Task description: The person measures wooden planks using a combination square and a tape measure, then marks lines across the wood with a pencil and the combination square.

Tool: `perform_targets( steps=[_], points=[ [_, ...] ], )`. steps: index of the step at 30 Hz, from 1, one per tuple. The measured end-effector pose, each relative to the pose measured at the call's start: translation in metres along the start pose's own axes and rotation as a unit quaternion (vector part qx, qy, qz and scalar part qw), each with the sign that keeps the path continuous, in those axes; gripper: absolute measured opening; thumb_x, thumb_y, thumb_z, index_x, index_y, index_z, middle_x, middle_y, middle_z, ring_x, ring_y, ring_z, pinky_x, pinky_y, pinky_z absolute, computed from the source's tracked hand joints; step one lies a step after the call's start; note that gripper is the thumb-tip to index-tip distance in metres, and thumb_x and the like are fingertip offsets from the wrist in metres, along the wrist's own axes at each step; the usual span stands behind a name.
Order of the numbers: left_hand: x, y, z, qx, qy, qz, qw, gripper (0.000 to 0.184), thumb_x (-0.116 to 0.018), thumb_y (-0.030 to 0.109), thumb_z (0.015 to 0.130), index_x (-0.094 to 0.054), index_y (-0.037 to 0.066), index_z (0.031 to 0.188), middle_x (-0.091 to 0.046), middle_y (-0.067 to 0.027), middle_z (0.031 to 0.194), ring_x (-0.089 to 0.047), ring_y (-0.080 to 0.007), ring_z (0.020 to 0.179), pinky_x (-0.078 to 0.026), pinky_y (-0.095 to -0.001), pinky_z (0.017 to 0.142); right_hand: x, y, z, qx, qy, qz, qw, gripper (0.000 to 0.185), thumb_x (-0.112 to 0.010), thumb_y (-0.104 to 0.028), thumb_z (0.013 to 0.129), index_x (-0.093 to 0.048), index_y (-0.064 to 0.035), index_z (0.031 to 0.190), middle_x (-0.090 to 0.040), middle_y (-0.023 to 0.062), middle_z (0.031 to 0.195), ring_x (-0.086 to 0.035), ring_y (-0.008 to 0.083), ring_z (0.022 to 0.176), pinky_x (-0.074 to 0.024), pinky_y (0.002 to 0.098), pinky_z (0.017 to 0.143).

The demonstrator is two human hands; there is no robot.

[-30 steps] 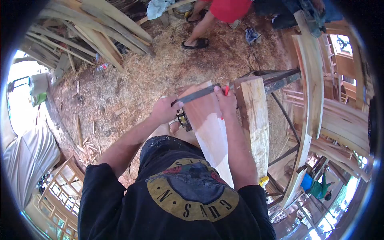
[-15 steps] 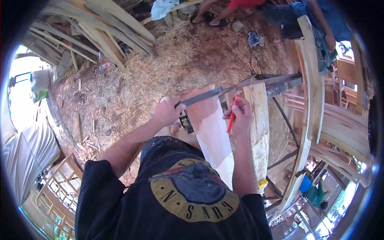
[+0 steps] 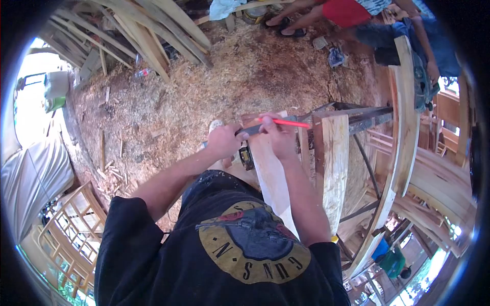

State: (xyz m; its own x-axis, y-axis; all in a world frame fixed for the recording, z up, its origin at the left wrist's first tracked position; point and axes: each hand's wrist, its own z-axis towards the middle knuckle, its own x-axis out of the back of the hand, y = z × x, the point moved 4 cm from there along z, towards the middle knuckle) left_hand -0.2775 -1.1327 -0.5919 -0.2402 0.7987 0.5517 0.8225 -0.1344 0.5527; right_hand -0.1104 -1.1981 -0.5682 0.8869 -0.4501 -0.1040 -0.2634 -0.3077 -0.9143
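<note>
Left hand (image 3: 224, 141): I pinch the straightedge (image 3: 251, 130) across the board (image 3: 271, 173), near its far edge.
Right hand (image 3: 278, 141): my fingers pinch the red pencil (image 3: 292, 123).
Marking: straightedge placed; line seemingly undone, none visible.

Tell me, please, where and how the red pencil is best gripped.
Probably pinch the red pencil by its free end, coming from the right: its thin shaft sticks out there, while the right hand holds it near the other end.
</note>
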Motion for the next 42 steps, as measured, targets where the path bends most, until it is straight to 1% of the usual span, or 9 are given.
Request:
perform_targets(
  steps=[1, 4, 7, 19, 28, 32, 36, 39, 42],
  points=[
    [0.000, 0.000, 0.000, -0.003, 0.001, -0.004, 1.000, 0.038, -0.064, 0.047, 0.093, -0.073, 0.017, 0.114, -0.073, -0.0161, 0.093, -0.071, -0.0385, 0.087, -0.056, -0.0509, 0.077, -0.005, 0.000, -0.003, -0.016, 0.007, -0.033, 0.999, 0.019, -0.064, -0.018, 0.101, -0.073, -0.0021, 0.106, -0.071, 0.0018, 0.095, -0.062, 0.0103, 0.081, -0.0521, 0.0273, 0.074],
    [0.000, -0.002, 0.001, -0.009, 0.001, -0.010, 1.000, 0.036, -0.064, 0.047, 0.093, -0.073, 0.018, 0.113, -0.073, -0.0156, 0.092, -0.071, -0.0376, 0.087, -0.056, -0.0508, 0.077, -0.004, 0.011, 0.000, 0.026, -0.022, -0.204, 0.978, 0.025, -0.068, -0.026, 0.099, -0.073, -0.0017, 0.104, -0.075, 0.0066, 0.094, -0.069, 0.0149, 0.087, -0.0541, 0.0309, 0.078],
    [0.000, -0.001, 0.000, -0.003, -0.005, -0.013, 1.000, 0.036, -0.065, 0.047, 0.093, -0.074, 0.019, 0.112, -0.073, -0.0153, 0.092, -0.071, -0.0370, 0.088, -0.056, -0.0509, 0.078, -0.004, 0.009, 0.002, 0.068, -0.033, -0.260, 0.963, 0.026, -0.068, -0.027, 0.097, -0.073, -0.0026, 0.101, -0.074, 0.0095, 0.090, -0.070, 0.0180, 0.084, -0.0543, 0.0331, 0.077],
    [0.001, -0.001, 0.000, 0.013, -0.024, -0.044, 0.999, 0.037, -0.065, 0.046, 0.093, -0.073, 0.018, 0.115, -0.074, -0.0158, 0.097, -0.071, -0.0376, 0.092, -0.056, -0.0499, 0.080, -0.011, -0.001, 0.003, 0.086, -0.049, -0.329, 0.939, 0.026, -0.065, -0.029, 0.097, -0.073, -0.0050, 0.100, -0.074, 0.0132, 0.093, -0.072, 0.0291, 0.087, -0.0547, 0.0389, 0.077],
    [-0.004, -0.005, 0.004, -0.006, -0.018, -0.048, 0.999, 0.035, -0.065, 0.044, 0.093, -0.072, 0.015, 0.112, -0.073, -0.0159, 0.096, -0.070, -0.0378, 0.091, -0.055, -0.0493, 0.080, -0.011, 0.002, 0.005, 0.108, -0.060, -0.333, 0.935, 0.026, -0.067, -0.032, 0.095, -0.072, -0.0067, 0.100, -0.073, 0.0154, 0.094, -0.071, 0.0325, 0.090, -0.0543, 0.0413, 0.080],
    [-0.001, -0.002, 0.003, -0.006, -0.015, -0.034, 0.999, 0.034, -0.063, 0.043, 0.095, -0.072, 0.013, 0.109, -0.073, -0.0167, 0.095, -0.070, -0.0383, 0.090, -0.054, -0.0500, 0.079, 0.003, -0.015, 0.009, 0.110, -0.042, -0.424, 0.898, 0.027, -0.068, -0.034, 0.093, -0.072, -0.0076, 0.098, -0.072, 0.0169, 0.094, -0.070, 0.0357, 0.089, -0.0545, 0.0445, 0.077],
    [-0.003, -0.003, 0.004, -0.020, -0.004, -0.017, 1.000, 0.033, -0.061, 0.042, 0.096, -0.070, 0.013, 0.108, -0.073, -0.0172, 0.093, -0.071, -0.0393, 0.091, -0.054, -0.0534, 0.079, 0.062, -0.048, 0.023, 0.106, 0.015, -0.526, 0.844, 0.027, -0.069, -0.035, 0.092, -0.072, -0.0079, 0.096, -0.072, 0.0172, 0.091, -0.069, 0.0375, 0.084, -0.0550, 0.0461, 0.073],
    [-0.002, -0.001, 0.002, -0.024, 0.006, -0.012, 1.000, 0.035, -0.062, 0.044, 0.095, -0.071, 0.013, 0.108, -0.073, -0.0159, 0.093, -0.070, -0.0382, 0.090, -0.054, -0.0512, 0.078, 0.096, -0.066, 0.031, 0.233, 0.108, -0.546, 0.798, 0.025, -0.071, -0.032, 0.092, -0.073, -0.0071, 0.096, -0.072, 0.0165, 0.087, -0.071, 0.0339, 0.081, -0.0557, 0.0433, 0.072],
    [-0.003, -0.003, 0.004, -0.023, 0.002, -0.004, 1.000, 0.036, -0.062, 0.045, 0.095, -0.071, 0.013, 0.109, -0.073, -0.0159, 0.094, -0.070, -0.0384, 0.090, -0.055, -0.0518, 0.078, 0.072, -0.058, 0.026, 0.192, 0.040, -0.362, 0.911, 0.023, -0.073, -0.028, 0.091, -0.073, -0.0058, 0.097, -0.073, 0.0140, 0.084, -0.071, 0.0270, 0.079, -0.0555, 0.0383, 0.071]
  ],
)
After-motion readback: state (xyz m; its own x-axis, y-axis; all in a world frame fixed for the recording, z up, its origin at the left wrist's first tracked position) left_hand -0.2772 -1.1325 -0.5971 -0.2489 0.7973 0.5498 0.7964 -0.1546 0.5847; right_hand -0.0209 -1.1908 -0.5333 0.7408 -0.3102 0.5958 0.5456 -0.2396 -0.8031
